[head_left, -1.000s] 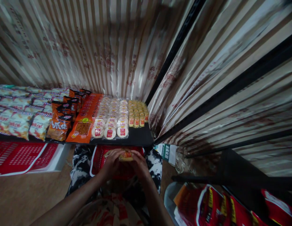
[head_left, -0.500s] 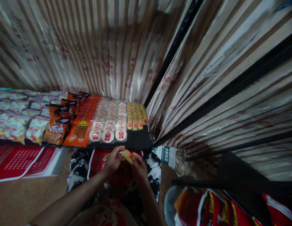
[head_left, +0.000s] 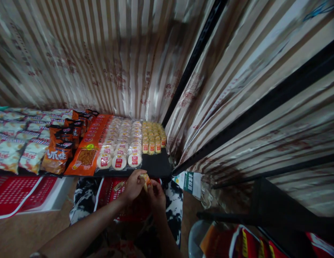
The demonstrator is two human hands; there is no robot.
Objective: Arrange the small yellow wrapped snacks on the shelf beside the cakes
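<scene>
Over my lap, my left hand (head_left: 135, 184) and my right hand (head_left: 156, 195) both have their fingers closed on one small yellow wrapped snack (head_left: 145, 180) with an orange-red label. It is tilted, with its upper end toward the left hand. Beneath the hands a red plastic basket (head_left: 101, 193) rests on my lap, and a similar small packet (head_left: 119, 186) shows in it beside my left wrist. Just beyond my hands is the black shelf (head_left: 157, 165). Rows of the same yellow wrapped snacks (head_left: 151, 146) stand at its right end.
Round white wrapped crackers (head_left: 119, 162), an orange pack of sticks (head_left: 87, 157), orange-black bags (head_left: 55, 157) and white bags (head_left: 32, 156) line the shelf leftward. Another red basket (head_left: 14, 193) is at lower left. Black posts (head_left: 193, 61) and a striped curtain (head_left: 115, 53) stand behind.
The wrapped snack has turned from lying nearly level to a steeper tilt, and my hands have come closer together around it. The view has shifted slightly, so the shelf appears lower and further left.
</scene>
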